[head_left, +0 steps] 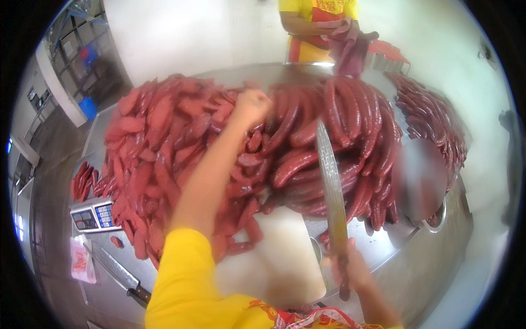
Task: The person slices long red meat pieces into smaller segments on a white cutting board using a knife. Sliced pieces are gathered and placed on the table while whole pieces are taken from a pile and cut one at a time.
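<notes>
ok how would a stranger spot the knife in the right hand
On the metal table, find the pile of thick, curved sausages. In front of it, the right hand grips a long-bladed knife, its tip toward the picture's top. Unlike the other knife, lying on the table at lower left, this one is held up.

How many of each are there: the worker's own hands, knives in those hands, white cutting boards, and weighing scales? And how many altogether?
Worker's own hands: 2 (left hand, right hand)
Held knife: 1
White cutting board: 1
Weighing scale: 1
Total: 5
</notes>
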Motion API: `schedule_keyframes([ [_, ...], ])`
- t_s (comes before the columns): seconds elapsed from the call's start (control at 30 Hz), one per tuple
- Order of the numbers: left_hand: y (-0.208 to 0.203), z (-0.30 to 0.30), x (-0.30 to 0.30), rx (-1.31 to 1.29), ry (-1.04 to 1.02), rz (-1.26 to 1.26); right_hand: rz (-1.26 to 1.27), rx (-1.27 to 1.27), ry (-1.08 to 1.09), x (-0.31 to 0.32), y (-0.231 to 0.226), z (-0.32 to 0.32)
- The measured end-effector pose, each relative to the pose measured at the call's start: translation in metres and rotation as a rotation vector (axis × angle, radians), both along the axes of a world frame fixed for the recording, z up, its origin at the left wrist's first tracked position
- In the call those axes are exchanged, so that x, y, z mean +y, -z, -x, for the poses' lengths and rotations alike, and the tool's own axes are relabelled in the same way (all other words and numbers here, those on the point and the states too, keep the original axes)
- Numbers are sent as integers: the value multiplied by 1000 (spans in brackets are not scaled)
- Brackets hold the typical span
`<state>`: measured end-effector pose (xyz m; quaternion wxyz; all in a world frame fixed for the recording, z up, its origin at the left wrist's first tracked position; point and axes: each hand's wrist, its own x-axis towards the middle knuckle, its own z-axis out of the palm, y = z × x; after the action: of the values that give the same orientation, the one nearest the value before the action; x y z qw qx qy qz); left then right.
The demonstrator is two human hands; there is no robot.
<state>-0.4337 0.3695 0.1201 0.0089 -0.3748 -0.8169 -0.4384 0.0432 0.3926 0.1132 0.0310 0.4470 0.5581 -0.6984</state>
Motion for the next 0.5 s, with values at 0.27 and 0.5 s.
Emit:
schedule_keyframes([
  [0.27,26,-56,70,-107,-231,195,-93,-74,16,-6,-8,-28],
  [0.5,-72,-136,-77,-303,-11,13,-260,-12,8,0,-24,-68],
])
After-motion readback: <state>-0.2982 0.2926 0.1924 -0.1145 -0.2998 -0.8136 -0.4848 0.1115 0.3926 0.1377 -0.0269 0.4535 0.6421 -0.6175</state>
